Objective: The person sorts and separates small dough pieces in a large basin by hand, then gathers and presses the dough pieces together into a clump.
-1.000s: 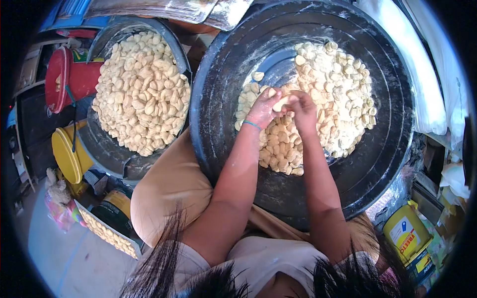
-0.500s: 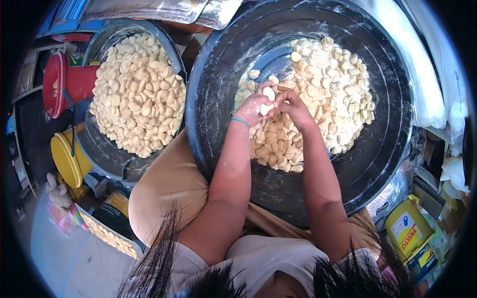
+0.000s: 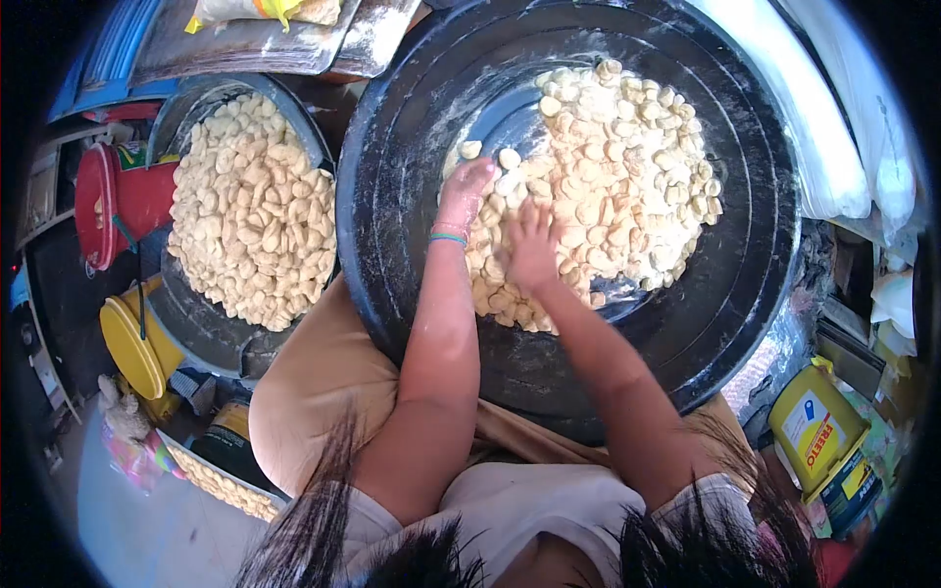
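Pale, rounded, flour-dusted dough pieces (image 3: 627, 186) are heaped in a large black basin (image 3: 760, 196) in front of me. My left hand (image 3: 467, 188), white with flour and with a teal band at the wrist, is at the left edge of the heap beside several loose pieces. Its fingers are mostly turned away, so I cannot see whether a piece is in them. Over the lower left of the heap, my right hand (image 3: 532, 245) has its fingers spread, slightly blurred, with the palm toward the pieces.
Left of the basin, a grey tub (image 3: 201, 328) holds another heap of pieces. Beyond it are a red bucket (image 3: 147, 201) and a yellow bucket (image 3: 137, 338). Floury trays (image 3: 245, 49) lie at the top left. A yellow-labelled container (image 3: 814, 431) stands at the lower right.
My hands were together holding pale pieces; now they are apart. The right hand has moved down and left and opened over the heap, while the left has shifted slightly left.
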The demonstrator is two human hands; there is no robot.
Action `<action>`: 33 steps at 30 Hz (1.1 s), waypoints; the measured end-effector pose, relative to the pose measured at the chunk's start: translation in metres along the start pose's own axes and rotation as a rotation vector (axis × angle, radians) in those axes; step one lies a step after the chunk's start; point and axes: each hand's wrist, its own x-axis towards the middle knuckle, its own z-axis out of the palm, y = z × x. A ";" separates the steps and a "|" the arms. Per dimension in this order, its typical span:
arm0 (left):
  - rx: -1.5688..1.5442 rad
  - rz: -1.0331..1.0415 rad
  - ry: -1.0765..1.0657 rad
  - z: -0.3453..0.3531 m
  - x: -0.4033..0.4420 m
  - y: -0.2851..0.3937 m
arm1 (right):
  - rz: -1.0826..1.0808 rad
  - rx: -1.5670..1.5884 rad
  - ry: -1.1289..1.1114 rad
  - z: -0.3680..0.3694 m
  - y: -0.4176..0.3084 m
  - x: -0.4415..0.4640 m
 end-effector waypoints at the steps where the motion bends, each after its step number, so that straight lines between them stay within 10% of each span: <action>1: -0.032 -0.131 -0.036 -0.001 -0.002 -0.005 | -0.027 -0.006 -0.071 0.000 -0.010 -0.016; 4: 0.086 -0.385 -0.221 -0.002 -0.004 -0.026 | -0.109 0.288 -0.383 -0.034 0.002 -0.026; 7: 0.140 -0.368 -0.420 0.001 -0.016 -0.039 | 0.496 1.408 -0.307 -0.054 0.024 -0.005; 9: -0.079 -0.504 -0.443 0.013 -0.039 -0.006 | 0.452 1.907 -0.098 -0.086 0.021 0.009; 13: -0.239 -0.395 -0.315 0.013 -0.031 -0.004 | 0.456 1.428 -0.006 -0.108 0.026 0.030; 23: -0.365 -0.206 -0.303 0.008 -0.022 -0.005 | 0.403 1.553 0.044 -0.086 0.040 0.033; 31: -0.028 0.162 0.364 -0.002 0.004 -0.024 | 0.027 -0.246 0.468 -0.034 0.042 0.090; 33: -0.054 0.058 0.231 0.002 -0.002 -0.022 | 0.001 -0.039 -0.016 -0.049 0.040 0.102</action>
